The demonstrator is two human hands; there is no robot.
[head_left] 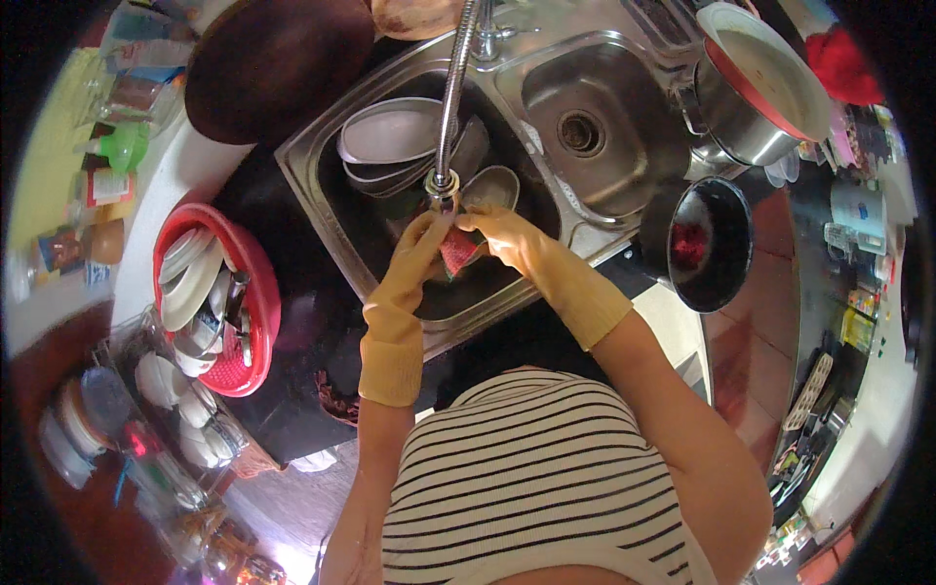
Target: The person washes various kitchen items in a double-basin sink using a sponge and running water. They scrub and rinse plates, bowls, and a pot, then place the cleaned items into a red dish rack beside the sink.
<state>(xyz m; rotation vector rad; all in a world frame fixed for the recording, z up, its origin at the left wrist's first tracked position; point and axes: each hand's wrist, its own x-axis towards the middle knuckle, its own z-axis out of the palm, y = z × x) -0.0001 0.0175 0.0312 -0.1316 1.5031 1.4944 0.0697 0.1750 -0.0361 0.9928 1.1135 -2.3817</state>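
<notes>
Both my hands wear yellow rubber gloves and meet over the left basin point(322, 216) of a steel sink, just under the tap's spout. My left hand point(417, 249) has its fingers closed near the spout end. From the other side my right hand point(497, 232) closes on a red, rough-textured scrubber point(458, 251), which hangs between the two hands. How far the left fingers grip it is partly hidden. A flexible metal tap hose point(454, 97) comes down to the hands. Behind them in the basin lie a pale oval dish point(390, 132) and a metal bowl point(490, 187).
A red plastic basket point(268, 292) of dishes stands on the left. The right basin point(585, 83) shows its drain. A large steel pot point(726, 122) and a black pan point(710, 244) sit at the right. A big dark round pan point(278, 68) leans at the back left.
</notes>
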